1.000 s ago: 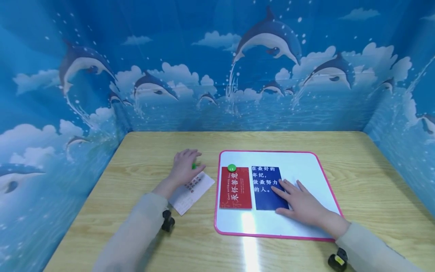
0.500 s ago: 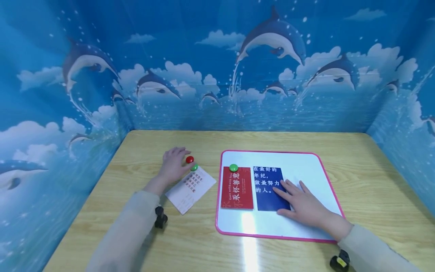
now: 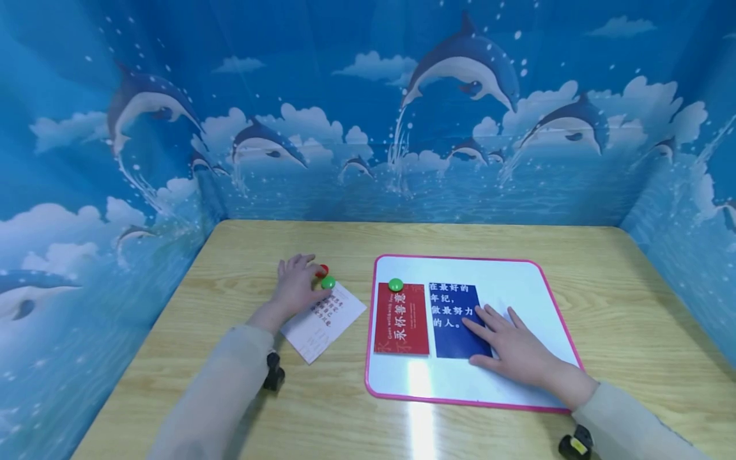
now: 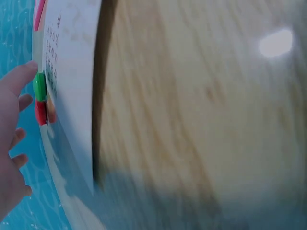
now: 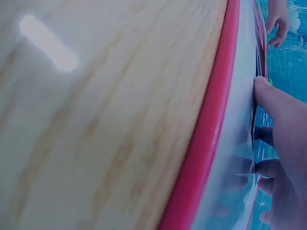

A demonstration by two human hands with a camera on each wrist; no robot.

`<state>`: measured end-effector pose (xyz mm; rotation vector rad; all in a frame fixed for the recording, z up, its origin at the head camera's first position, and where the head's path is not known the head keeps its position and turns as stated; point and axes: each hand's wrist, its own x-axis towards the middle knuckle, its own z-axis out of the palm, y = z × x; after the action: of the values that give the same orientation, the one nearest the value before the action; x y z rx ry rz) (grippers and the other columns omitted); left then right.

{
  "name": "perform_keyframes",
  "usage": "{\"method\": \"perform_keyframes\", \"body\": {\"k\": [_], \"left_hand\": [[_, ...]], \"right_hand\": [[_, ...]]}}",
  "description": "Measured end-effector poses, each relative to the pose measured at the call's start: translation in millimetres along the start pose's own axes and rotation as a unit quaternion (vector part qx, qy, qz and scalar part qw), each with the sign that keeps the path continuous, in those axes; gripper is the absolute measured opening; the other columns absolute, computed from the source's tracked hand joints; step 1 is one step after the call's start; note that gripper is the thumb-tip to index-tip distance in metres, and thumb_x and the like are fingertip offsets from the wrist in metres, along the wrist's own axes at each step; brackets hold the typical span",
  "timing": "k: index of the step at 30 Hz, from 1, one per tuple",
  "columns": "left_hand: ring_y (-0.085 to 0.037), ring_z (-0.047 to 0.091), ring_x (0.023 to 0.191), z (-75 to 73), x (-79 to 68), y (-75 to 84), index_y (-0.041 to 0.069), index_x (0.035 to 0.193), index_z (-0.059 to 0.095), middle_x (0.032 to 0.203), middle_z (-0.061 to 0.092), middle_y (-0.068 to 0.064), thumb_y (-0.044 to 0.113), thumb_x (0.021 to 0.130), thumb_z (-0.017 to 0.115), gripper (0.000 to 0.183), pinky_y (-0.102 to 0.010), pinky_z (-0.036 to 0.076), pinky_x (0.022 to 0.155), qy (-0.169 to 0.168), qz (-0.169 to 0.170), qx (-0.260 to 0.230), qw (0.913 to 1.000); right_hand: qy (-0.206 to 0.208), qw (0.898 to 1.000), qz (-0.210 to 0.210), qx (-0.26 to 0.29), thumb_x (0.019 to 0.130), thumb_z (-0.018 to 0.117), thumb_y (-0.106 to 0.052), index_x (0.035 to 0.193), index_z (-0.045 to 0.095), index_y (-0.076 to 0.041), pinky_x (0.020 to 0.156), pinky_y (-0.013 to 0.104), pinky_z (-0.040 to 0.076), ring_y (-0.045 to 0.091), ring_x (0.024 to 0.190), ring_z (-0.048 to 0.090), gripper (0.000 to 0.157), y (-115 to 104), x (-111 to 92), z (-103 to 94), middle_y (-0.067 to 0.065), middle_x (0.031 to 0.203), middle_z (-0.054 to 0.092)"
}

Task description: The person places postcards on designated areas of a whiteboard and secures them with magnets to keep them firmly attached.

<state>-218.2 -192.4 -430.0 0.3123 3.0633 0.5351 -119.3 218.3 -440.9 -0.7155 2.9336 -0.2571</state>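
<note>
My left hand is just over a green round magnet, its thumb and forefinger spread on either side of it. In the left wrist view the thumb tip reaches the edge of the green magnet, while the other fingertips stay slightly off it. A red magnet sits right behind the green one, partly covered by the forefinger. Below them lies a white printed card, turned at an angle. My right hand rests spread on a blue card on the whiteboard, fingertips over its right edge.
On the whiteboard, left of the blue card, lies a red card with another green magnet at its top edge. A pink rim frames the board. The wooden table ends at a dolphin-printed blue curtain.
My left hand first drew back to the left, uncovering the red and green magnets, then came forward so thumb and forefinger straddle the green one. The right hand stayed on the blue card.
</note>
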Motion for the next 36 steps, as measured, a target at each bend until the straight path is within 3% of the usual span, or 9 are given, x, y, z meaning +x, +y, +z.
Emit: {"method": "perform_keyframes", "body": {"k": [12, 22, 36], "left_hand": [[-0.044, 0.025, 0.136, 4.8, 3.2, 2.9, 0.009, 0.113, 0.063, 0.145, 0.036, -0.021, 0.034, 0.083, 0.069, 0.040, -0.068, 0.009, 0.110, -0.003, 0.003, 0.039, 0.9992], [-0.043, 0.025, 0.137, 4.6, 4.8, 4.8, 0.007, 0.116, 0.061, 0.147, 0.034, -0.020, 0.032, 0.084, 0.068, 0.042, -0.067, 0.010, 0.110, -0.014, -0.004, 0.038, 0.9992], [-0.043, 0.026, 0.136, 3.3, 2.7, 8.2, 0.006, 0.113, 0.062, 0.145, 0.035, -0.021, 0.031, 0.084, 0.069, 0.039, -0.068, 0.011, 0.110, -0.008, 0.001, 0.034, 0.9994]], "right_hand": [[0.001, 1.000, 0.002, 0.000, 0.082, 0.058, -0.059, 0.139, 0.047, -0.017, 0.111, 0.065, 0.014, 0.040, 0.137, 0.031, 0.071, -1.2, -0.1, 0.3, 0.018, 0.146, 0.039], [0.016, 1.000, 0.008, 0.005, 0.082, 0.052, -0.065, 0.139, 0.046, -0.015, 0.109, 0.066, 0.015, 0.041, 0.137, 0.029, 0.076, 0.3, -0.8, -1.3, 0.017, 0.146, 0.040], [0.027, 1.000, 0.006, -0.011, 0.083, 0.059, -0.056, 0.133, 0.054, -0.014, 0.108, 0.066, 0.018, 0.039, 0.135, 0.034, 0.065, 3.0, -2.7, -3.4, 0.012, 0.140, 0.049]]}}
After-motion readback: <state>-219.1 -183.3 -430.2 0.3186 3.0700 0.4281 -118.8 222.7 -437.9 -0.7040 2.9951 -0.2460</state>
